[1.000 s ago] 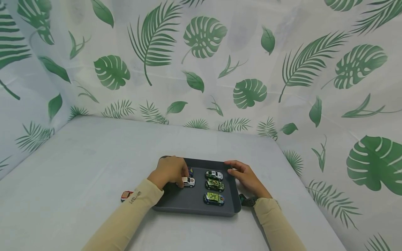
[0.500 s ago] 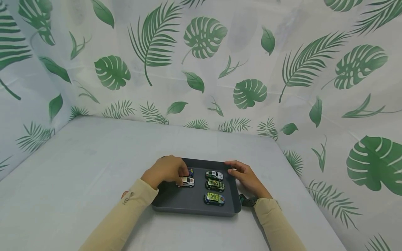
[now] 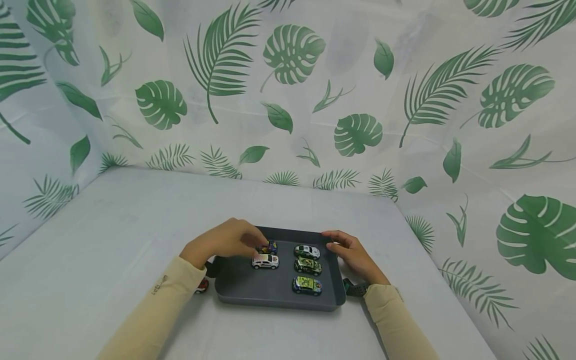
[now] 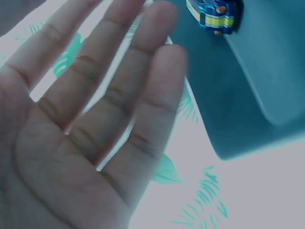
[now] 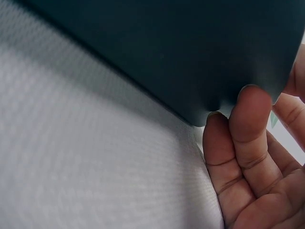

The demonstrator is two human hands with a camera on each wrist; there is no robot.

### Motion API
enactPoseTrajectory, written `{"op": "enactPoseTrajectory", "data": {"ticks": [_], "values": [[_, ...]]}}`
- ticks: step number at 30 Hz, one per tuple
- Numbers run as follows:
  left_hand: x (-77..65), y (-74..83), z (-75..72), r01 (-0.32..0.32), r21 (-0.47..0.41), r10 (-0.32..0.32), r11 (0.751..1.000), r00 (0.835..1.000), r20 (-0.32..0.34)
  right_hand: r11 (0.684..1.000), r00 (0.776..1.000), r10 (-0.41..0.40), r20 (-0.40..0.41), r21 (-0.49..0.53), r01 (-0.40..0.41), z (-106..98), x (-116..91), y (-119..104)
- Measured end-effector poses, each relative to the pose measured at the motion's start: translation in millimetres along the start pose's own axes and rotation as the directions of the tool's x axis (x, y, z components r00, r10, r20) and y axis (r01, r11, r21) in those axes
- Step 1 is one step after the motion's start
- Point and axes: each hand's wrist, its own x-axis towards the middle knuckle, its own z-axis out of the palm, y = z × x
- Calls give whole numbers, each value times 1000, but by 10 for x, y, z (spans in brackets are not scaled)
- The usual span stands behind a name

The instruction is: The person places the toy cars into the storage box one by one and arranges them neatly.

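My left hand (image 3: 222,242) hovers over the left part of a dark grey tray (image 3: 270,290), fingers extended and holding nothing. Beneath its fingertips sit a white toy car (image 3: 265,261) and, just behind it, a blue toy car (image 3: 271,247), partly covered by the fingers. The left wrist view shows straight fingers, with the blue toy car (image 4: 217,16) beyond them. At the tray's back right corner, my right hand (image 3: 355,256) grips the rim and wall. Two of its fingertips (image 5: 252,107) press the outer wall in the right wrist view.
Along the tray's right side stand a white-and-green toy car (image 3: 307,251), a camouflage-patterned one (image 3: 308,266) and a yellow-green one (image 3: 307,285). A red toy car (image 3: 202,286) lies outside the tray, half hidden by the left sleeve. A leaf-print curtain (image 3: 279,115) rises behind the table.
My left hand has let go of the white toy car and drawn back to the left, uncovering more of both left cars. The right hand stays at the tray corner.
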Motion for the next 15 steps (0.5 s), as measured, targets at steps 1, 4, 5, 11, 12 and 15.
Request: {"op": "enactPoseTrajectory", "data": {"ticks": [1, 4, 5, 11, 12, 15], "values": [[-19, -17, -15, -13, -17, 13, 1000, 1000, -6, 1000, 1000, -1, 0, -1, 1, -2, -4, -2], [-81, -70, -42, -43, -85, 40, 995, 998, -38, 1000, 1000, -2, -3, -1, 2, -5, -9, 0], [-103, -86, -47, -56, -107, 51, 993, 997, -52, 1000, 1000, -2, -5, -1, 2, -3, -9, 1], [-245, -143, -75, -124, -177, 101, 976, 986, -135, 1000, 1000, -8, -8, -6, 8, 7, 0, 5], [-268, -152, -83, -133, -175, 107, 975, 983, -149, 1000, 1000, -9, -9, -10, 9, 7, 1, 5], [-337, -193, -108, -161, -161, 130, 974, 974, -188, 1000, 1000, 0, -14, -9, 0, 14, 8, -2]]}}
